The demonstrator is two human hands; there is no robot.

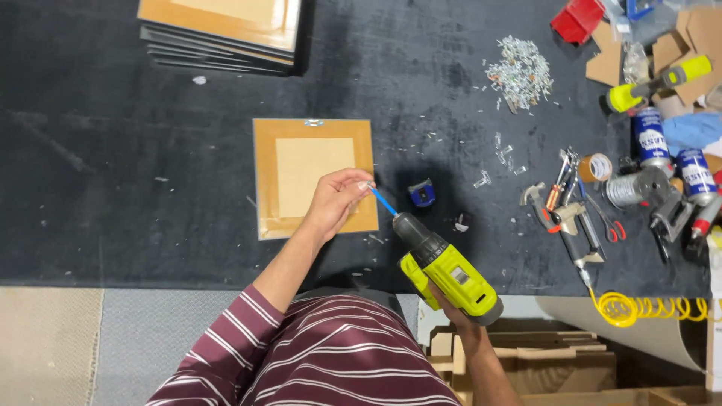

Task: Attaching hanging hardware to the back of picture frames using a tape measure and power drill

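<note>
Lime-green cordless drill (449, 277) sits gripped in the right hand (450, 302), just right of the brown picture frame back (312, 177) on the black worktop (150, 188). The left hand (335, 200), over that frame's right edge, pinches the drill's blue bit (383, 202) at its tip.

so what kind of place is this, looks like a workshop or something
Probably a picture-framing workbench. A frame lies back-up on the dark mat, more are stacked at the top, and the right hand holds a yellow-green cordless drill while the left hand pinches its blue bit. Hand tools lie alongside.
</note>
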